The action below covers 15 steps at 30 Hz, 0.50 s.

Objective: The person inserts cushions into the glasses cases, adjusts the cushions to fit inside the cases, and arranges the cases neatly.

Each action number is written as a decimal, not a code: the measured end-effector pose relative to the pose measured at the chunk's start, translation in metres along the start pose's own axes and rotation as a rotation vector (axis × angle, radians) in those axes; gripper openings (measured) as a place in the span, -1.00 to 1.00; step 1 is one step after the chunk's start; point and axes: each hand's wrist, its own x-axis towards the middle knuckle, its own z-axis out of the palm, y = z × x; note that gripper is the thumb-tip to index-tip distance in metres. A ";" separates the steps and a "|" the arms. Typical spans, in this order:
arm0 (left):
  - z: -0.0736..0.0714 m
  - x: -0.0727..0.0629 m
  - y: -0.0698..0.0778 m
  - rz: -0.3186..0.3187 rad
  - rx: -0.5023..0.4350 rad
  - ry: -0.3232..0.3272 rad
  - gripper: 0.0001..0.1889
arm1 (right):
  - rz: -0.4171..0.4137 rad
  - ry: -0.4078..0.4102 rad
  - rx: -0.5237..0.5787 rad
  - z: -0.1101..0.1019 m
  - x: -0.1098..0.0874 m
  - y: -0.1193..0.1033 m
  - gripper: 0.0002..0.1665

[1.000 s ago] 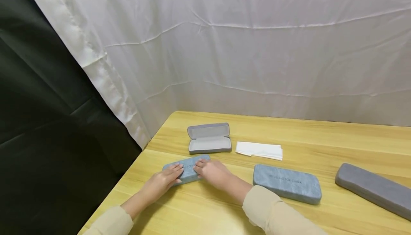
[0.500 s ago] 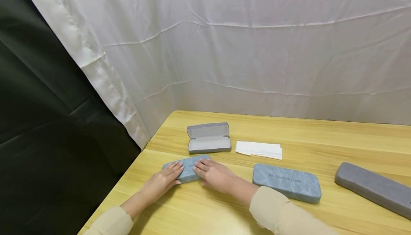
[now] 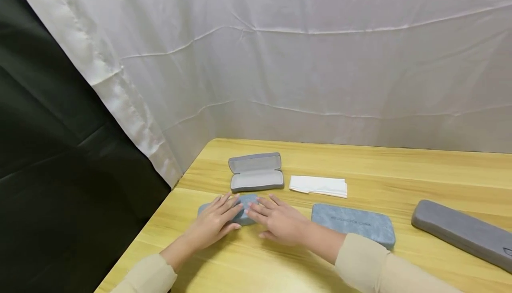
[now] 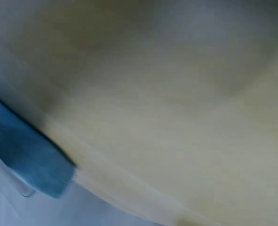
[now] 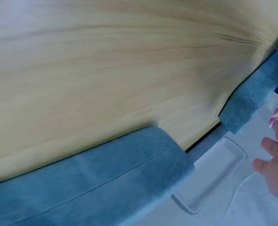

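A light blue eyeglass case [image 3: 248,200], closed, lies near the table's left edge. My left hand [image 3: 213,224] is over its left part with the fingers straight and spread. From the other side, the right hand [image 3: 282,222] reaches to the case's right end, fingers also extended. Neither hand is curled round it. The right wrist view shows the same blue case [image 5: 251,96] with the right hand's fingers [image 5: 275,162] beside it. In the left wrist view, part of a blue case [image 4: 28,146] shows at the left edge, with one fingertip below. The hands hide much of the lid.
A grey eyeglass case [image 3: 258,179] stands open behind the hands. Right of it lies a folded white cloth [image 3: 318,186]. A second closed blue case [image 3: 352,222] sits beside the right forearm, and a long grey case [image 3: 460,233] is farther right. White curtains hang behind the table.
Both hands have spread their fingers and loosened from the blue case; the right one has drawn back a little to the right. The head view has shifted slightly.
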 end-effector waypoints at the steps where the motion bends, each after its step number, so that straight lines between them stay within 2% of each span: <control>1: 0.001 0.005 0.002 0.009 -0.002 0.018 -0.49 | 0.005 0.000 0.002 -0.001 -0.004 0.001 -0.28; 5: 0.004 0.020 0.011 0.017 0.003 0.062 -0.50 | 0.014 0.011 0.003 -0.006 -0.021 0.006 -0.34; 8: 0.008 0.029 0.017 0.000 -0.001 0.057 -0.53 | 0.034 0.031 0.043 -0.010 -0.034 0.013 -0.38; 12: 0.014 0.044 0.023 -0.020 -0.011 0.053 -0.54 | 0.101 0.070 0.121 -0.013 -0.050 0.025 -0.41; 15: 0.018 0.057 0.027 -0.007 -0.004 0.067 -0.52 | 0.154 0.121 0.150 -0.012 -0.061 0.035 -0.43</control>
